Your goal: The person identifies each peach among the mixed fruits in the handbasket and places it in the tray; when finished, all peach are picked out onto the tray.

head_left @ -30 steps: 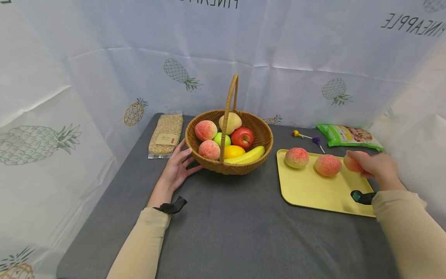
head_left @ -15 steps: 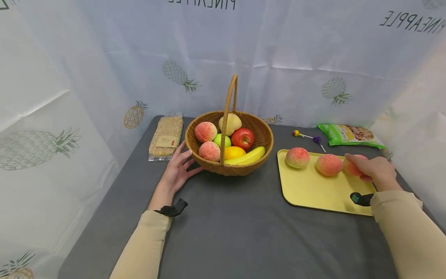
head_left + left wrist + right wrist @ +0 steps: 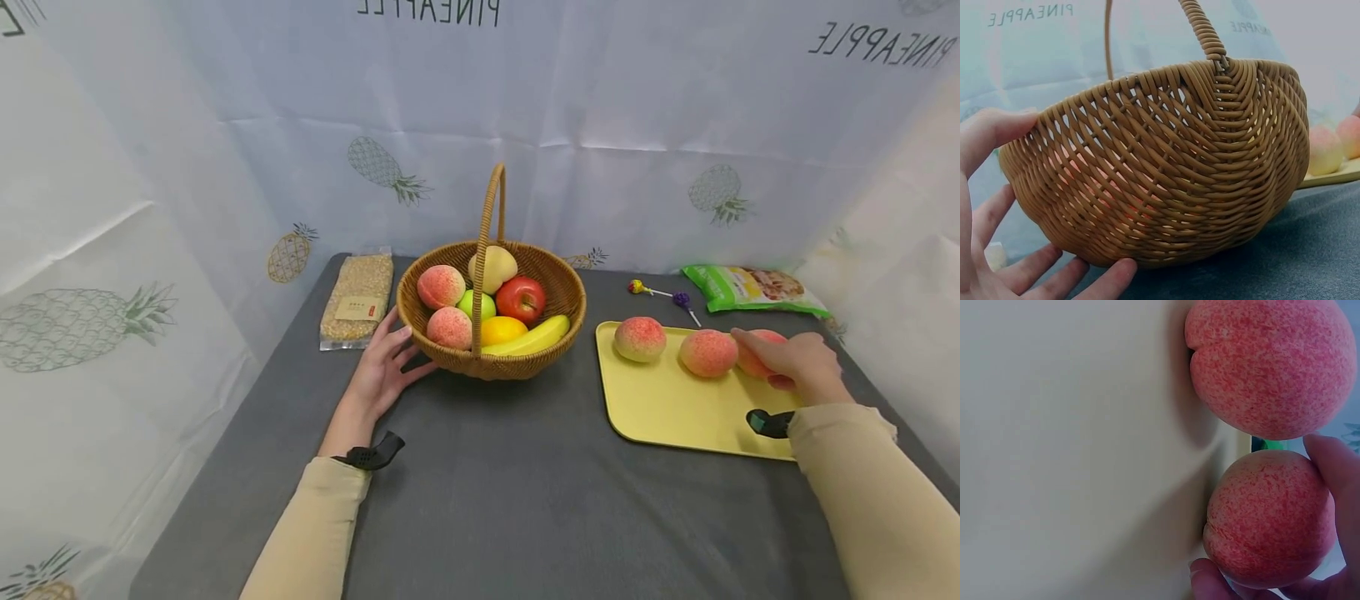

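Note:
My left hand (image 3: 382, 367) rests with straight fingers (image 3: 997, 131) against the left wall of a wicker basket (image 3: 495, 364) with a tall handle; its weave (image 3: 1166, 169) fills the left wrist view. On the right, my right hand (image 3: 795, 362) grips a pink peach (image 3: 753, 362) down at the yellow tray (image 3: 675, 408). In the right wrist view that peach (image 3: 1266, 519) sits between thumb and fingers (image 3: 1338, 469), close beside another peach (image 3: 1272, 362) on the tray (image 3: 1072, 456). Two peaches (image 3: 640, 339) (image 3: 707, 353) lie free on the tray.
The basket holds two peaches, a red apple (image 3: 521, 298), a green apple, an orange, a banana and a pale fruit. A bag of grains (image 3: 357, 296) lies left of it. Two lollipops (image 3: 648, 289) and a green snack bag (image 3: 753, 289) lie behind the tray. Pineapple-print cloth walls the table.
My right hand has carried its peach a little left and down, closer to the second peach on the tray. The left hand has stayed at the basket.

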The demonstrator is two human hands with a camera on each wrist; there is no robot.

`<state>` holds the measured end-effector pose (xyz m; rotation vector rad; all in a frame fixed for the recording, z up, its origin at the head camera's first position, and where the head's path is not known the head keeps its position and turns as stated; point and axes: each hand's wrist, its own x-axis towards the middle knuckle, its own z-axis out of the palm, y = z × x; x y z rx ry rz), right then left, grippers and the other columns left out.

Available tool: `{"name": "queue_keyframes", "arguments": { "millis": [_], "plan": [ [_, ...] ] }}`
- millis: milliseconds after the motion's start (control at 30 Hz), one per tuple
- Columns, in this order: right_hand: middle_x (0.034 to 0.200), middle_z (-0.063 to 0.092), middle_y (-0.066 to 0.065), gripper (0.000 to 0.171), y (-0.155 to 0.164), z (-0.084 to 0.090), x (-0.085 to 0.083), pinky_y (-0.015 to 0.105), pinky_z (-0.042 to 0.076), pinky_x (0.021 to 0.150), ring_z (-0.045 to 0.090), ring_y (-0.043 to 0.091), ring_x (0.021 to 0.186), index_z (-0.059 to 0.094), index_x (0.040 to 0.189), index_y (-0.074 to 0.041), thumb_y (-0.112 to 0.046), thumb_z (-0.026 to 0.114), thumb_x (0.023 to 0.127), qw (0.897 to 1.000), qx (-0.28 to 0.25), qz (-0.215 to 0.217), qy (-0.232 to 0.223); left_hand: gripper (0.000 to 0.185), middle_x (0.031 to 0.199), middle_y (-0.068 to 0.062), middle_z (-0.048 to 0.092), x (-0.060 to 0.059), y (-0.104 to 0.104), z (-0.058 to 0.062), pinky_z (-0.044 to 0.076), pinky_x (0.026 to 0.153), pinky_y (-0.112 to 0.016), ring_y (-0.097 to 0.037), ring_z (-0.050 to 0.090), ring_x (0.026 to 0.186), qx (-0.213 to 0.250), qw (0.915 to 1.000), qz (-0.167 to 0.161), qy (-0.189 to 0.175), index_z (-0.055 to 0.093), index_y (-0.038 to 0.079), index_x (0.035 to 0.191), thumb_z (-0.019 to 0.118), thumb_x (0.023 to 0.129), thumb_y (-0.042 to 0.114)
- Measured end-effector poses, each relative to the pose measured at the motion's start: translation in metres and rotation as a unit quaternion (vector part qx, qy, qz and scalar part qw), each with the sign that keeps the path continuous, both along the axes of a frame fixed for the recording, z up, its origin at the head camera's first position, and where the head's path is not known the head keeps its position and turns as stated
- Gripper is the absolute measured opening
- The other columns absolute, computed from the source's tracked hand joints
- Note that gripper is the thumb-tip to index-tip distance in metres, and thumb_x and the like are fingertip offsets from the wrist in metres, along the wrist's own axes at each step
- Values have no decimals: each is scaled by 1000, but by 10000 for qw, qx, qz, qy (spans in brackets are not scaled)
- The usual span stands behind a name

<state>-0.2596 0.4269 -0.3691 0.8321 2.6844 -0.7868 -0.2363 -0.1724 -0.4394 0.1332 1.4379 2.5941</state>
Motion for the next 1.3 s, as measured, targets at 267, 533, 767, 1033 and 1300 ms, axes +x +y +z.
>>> {"name": "queue_keyframes", "arguments": {
  "millis": [267, 533, 767, 1033, 1300],
  "plan": [
    [97, 58, 22, 107, -1, 2, -1, 35, 57, 65, 68, 25, 66, 48, 115, 18, -84, 56, 82, 9996, -256, 57, 65, 68, 164, -8, 29, 0, 0, 2, 38, 110, -62, -31, 39, 142, 3, 10000, -17, -6, 20, 30, 164, 52, 105, 22],
    [95, 61, 20, 105, -4, 3, -3, 33, 56, 64, 70, 24, 64, 50, 115, 17, -83, 55, 83, 9998, -182, 47, 96, 69, 163, -8, 30, 0, -1, 2, 40, 108, -60, -30, 40, 141, -55, 10000, 21, -1, 20, 31, 165, 54, 105, 24],
    [91, 60, 20, 106, -6, 8, 3, 33, 55, 63, 69, 25, 64, 47, 117, 20, -81, 53, 86, 9999, -49, -135, -39, 70, 163, -7, 29, -1, 0, 1, 39, 110, -61, -30, 39, 141, -39, 10000, 18, -43, 20, 31, 164, 55, 104, 24],
    [80, 61, 14, 106, 1, 5, 3, 34, 50, 62, 65, 25, 64, 48, 116, 17, -84, 52, 84, 9997, -99, -104, -172, 69, 164, -6, 28, 0, 0, 0, 38, 110, -62, -30, 38, 142, -24, 10000, 27, -84, 20, 32, 164, 54, 105, 24],
    [71, 54, 11, 111, 0, 9, 2, 34, 45, 60, 56, 25, 61, 47, 111, 17, -90, 45, 81, 9994, 63, 31, -336, 70, 164, -7, 29, -2, -1, 2, 39, 110, -61, -30, 39, 142, -53, 10000, -30, -58, 18, 33, 165, 54, 105, 25]
  ]
}}
